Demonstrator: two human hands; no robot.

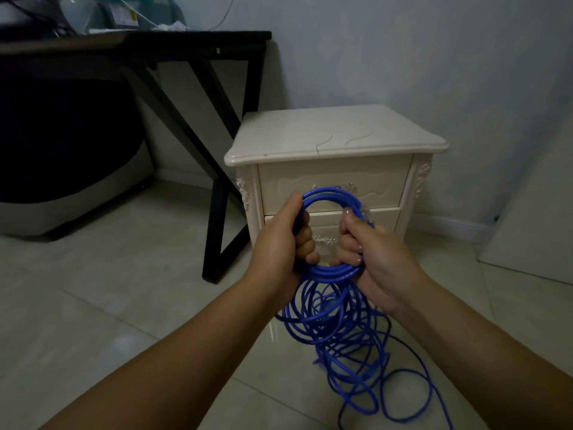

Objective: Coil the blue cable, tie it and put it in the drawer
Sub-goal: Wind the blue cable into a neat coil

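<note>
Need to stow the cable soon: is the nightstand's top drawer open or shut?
Shut. The top drawer front sits flush within the nightstand frame, with no gap and no interior showing.

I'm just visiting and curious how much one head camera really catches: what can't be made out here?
- Head view: the stretches of blue cable inside the left hand and right hand, hidden by their grip.
- Head view: the cable's loose run leaves the bottom edge; that end is unseen.
- Head view: the lower drawer, mostly behind hands and coil.
- Head view: things on the desk, blurred and cut by the top edge.
</note>
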